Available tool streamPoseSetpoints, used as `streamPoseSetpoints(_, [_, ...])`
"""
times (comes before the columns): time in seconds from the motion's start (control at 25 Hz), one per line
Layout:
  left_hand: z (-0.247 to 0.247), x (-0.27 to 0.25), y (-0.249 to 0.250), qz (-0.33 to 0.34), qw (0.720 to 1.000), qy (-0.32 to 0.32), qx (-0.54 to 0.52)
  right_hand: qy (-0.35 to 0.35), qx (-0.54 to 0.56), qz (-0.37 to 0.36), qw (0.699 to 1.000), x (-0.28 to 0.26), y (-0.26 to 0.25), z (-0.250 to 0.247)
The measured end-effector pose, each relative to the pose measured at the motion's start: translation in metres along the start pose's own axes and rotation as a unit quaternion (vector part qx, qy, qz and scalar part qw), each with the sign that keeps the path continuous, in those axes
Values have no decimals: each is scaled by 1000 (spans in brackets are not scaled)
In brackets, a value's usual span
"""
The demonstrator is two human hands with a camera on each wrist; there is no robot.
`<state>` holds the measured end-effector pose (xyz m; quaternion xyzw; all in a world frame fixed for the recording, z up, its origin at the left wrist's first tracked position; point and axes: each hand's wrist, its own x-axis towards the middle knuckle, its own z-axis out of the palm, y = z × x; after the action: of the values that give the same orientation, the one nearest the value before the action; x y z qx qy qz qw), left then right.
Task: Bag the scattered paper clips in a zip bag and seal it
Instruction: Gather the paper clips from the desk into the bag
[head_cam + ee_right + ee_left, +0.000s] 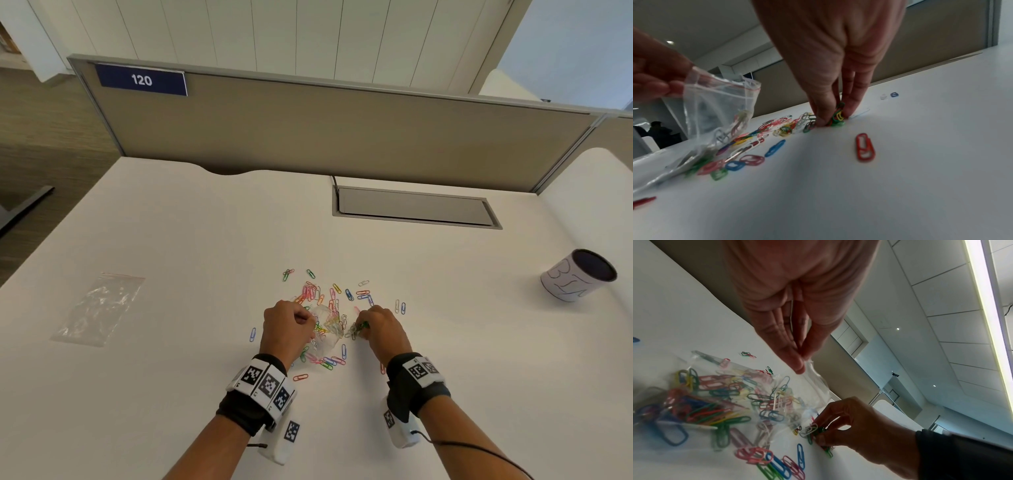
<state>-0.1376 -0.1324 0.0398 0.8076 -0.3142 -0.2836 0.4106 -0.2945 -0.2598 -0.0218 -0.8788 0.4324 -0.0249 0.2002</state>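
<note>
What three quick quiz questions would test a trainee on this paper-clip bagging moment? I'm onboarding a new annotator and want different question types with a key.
1. True or false: the left hand pinches the rim of the zip bag and its mouth is not sealed.
2. What does the right hand pinch? A) one blue clip B) a small bunch of paper clips C) the cup
3. Fill in: a second, flat clear bag lies on the desk to the person's ____.

Key: 1 true; 2 B; 3 left.
</note>
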Motion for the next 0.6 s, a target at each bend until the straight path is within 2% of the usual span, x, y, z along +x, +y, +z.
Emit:
streamPoseSetpoints(0.16, [0, 0, 0, 1, 1000, -4, 0, -4, -8, 18, 1000, 2, -5, -2])
streamPoseSetpoints(0.32, [0, 0, -1, 1, 1000, -4, 1, 23, 128, 95, 987, 3, 5, -8])
streamPoseSetpoints(0.4, [0, 0, -2, 0, 1000, -4, 1, 38, 222, 144, 964, 0, 8, -13])
streamPoseSetpoints(0.48, [0, 0, -2, 1, 1000, -3, 0, 51, 338, 179, 923, -6, 5, -21])
streamPoseSetpoints(0.6, [0, 0, -2, -1, 1000, -4, 3, 23, 499, 162, 851, -13, -15, -40])
